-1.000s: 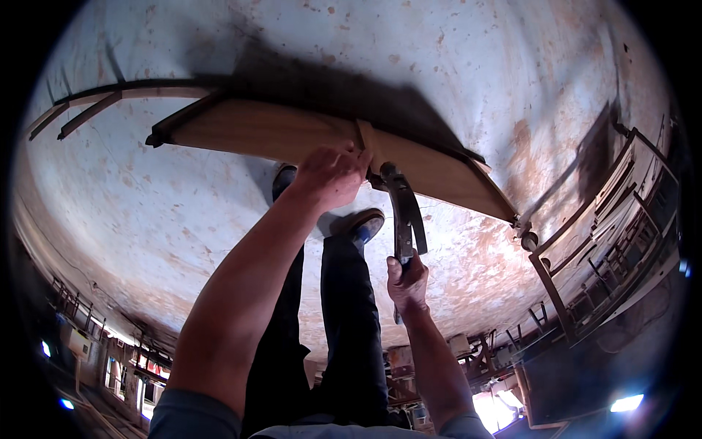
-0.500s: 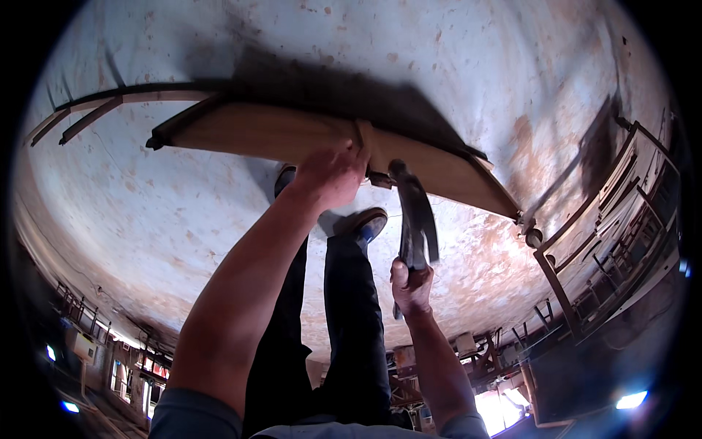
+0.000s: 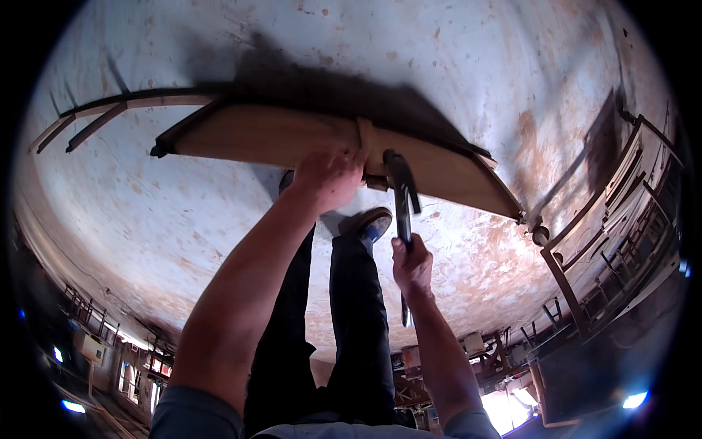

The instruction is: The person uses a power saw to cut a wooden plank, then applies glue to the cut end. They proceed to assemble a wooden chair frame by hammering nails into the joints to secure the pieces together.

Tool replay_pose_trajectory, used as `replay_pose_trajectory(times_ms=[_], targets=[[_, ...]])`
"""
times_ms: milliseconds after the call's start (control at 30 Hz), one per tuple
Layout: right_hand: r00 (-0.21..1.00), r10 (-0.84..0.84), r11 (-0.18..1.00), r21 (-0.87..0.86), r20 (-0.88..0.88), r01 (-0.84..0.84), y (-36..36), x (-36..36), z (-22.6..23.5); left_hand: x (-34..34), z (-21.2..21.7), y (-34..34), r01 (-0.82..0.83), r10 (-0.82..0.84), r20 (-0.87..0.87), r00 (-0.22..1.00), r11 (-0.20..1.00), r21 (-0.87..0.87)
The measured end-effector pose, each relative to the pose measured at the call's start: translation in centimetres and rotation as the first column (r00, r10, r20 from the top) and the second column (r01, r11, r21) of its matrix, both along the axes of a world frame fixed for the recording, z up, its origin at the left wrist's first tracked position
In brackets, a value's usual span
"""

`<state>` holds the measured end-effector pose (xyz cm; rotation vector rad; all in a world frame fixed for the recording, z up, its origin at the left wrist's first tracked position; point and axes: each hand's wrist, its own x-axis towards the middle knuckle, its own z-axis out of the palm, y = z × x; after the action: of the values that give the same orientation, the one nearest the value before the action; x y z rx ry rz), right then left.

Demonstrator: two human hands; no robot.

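A wooden bench-like piece with a broad pale board (image 3: 256, 133) and dark end rails stands before me. Near its middle a narrow wooden strip (image 3: 368, 135) crosses the board. My left hand (image 3: 330, 178) is closed at the strip's left side, its fingers curled against the strip and the board; the fingertips are partly hidden. A small wooden block (image 3: 376, 182) shows at the near edge, just right of that hand. My right hand (image 3: 414, 267) grips a dark hammer (image 3: 402, 201) by its handle. The hammer's head is in front of the board, right of the strip.
My shoe (image 3: 373, 222) is on the worn, stained floor (image 3: 183, 227) under the board. Dark slatted framing (image 3: 99, 126) extends at the far left. On the right stands a wooden frame (image 3: 564, 285) with stacked strips. Furniture frames line the room behind me.
The hammer and my right hand have moved slightly up and left, and the hammer has turned in view. My left hand stays at the strip.
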<state>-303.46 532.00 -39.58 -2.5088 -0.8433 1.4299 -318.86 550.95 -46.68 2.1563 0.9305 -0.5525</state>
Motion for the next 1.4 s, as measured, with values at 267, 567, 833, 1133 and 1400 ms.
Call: replay_pose_trajectory(times_ms=[267, 567, 833, 1133, 1400], targets=[[0.967, -0.095, 0.954, 0.257, -0.238, 0.157, -4.1, 0.8, 1.2, 0.1, -0.3, 0.8, -0.004, 0.004, 0.069, 0.998, 1.0, 0.0], [0.993, 0.061, 0.994, 0.092, -0.104, -0.051, -1.1, 0.4, 1.5, 0.5, 0.7, 1.1, -0.042, 0.041, -0.012, 0.999, 0.997, -0.071], [0.996, 0.054, 0.99, 0.136, -0.076, -0.043, -0.4, 0.4, 1.3, 0.5, 0.6, 1.1, -0.037, 0.035, -0.03, 0.999, 0.996, -0.078], [0.998, 0.053, 0.994, 0.102, -0.037, -0.049, -0.6, 0.6, 1.7, 0.5, 0.8, 1.1, -0.021, 0.022, 0.02, 1.0, 0.999, -0.049], [0.979, -0.171, 0.976, 0.114, -0.113, 0.184, -9.1, 2.1, 8.3, -0.2, 0.3, 0.4, -0.01, 0.009, 0.061, 0.998, 1.0, 0.025]])
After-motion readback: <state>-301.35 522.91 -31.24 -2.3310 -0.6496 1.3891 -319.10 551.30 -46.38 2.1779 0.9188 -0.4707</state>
